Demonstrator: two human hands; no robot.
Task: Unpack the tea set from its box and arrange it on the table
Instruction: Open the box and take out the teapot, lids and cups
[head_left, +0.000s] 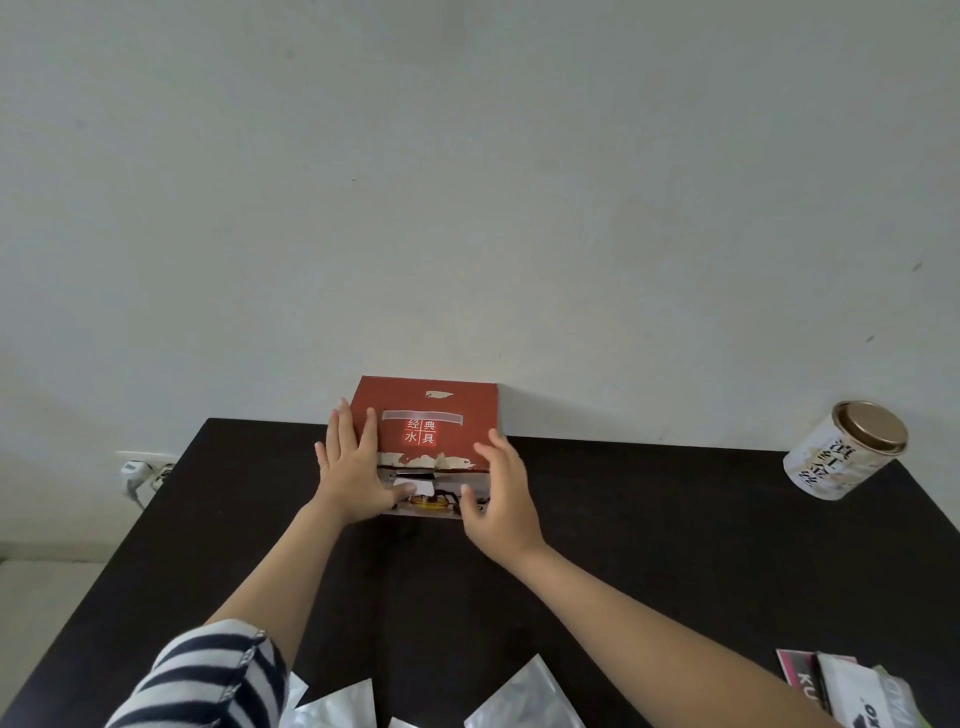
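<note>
So nearest the camera there's a few silvery foil pouches (340, 701) on the black table (649, 545), plus some printed packets (852, 691) at the near right. Striped sleeve (208, 675) on the left arm. Further out, both hands are on the red tea set box (436, 431), which sits at the far edge against the wall: left hand (358, 467) flat on its lid, fingers straight, right hand (501, 499) open against its right side. Tea tin (844, 449) sits far right.
</note>
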